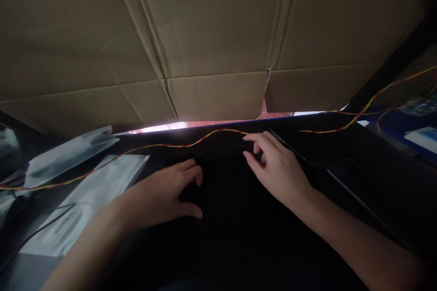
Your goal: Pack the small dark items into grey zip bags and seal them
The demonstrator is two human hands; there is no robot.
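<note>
**Right now: fingertips closing in on the twisted wire**

Now the right hand (278,168) is at the far edge of the dark black work surface (239,236), its fingers (254,138) loosely curled and slightly apart, the tips just beside the thin red-and-yellow twisted wire (191,142) that snakes left to right across the far side. Whether a fingertip actually touches the strand, I cannot tell; the light is poor. Left hand (170,193) lies palm-down nearer in, fingers together and bent, thumb stretched out along the surface, apart from the wire.

My read: a strand this thin wants a light thumb-and-forefinger pinch at its raised hump, with the left hand pressing flat so nothing slides. Pull gently, since the wire trails over the clear plastic bags with printed labels (85,191) on the left and could drag them.

Behind it all stands a creased brown cardboard sheet (211,32), and more red-and-yellow wire (375,97) runs off far right, near a slim dark rod (290,145) beside the right hand
</note>
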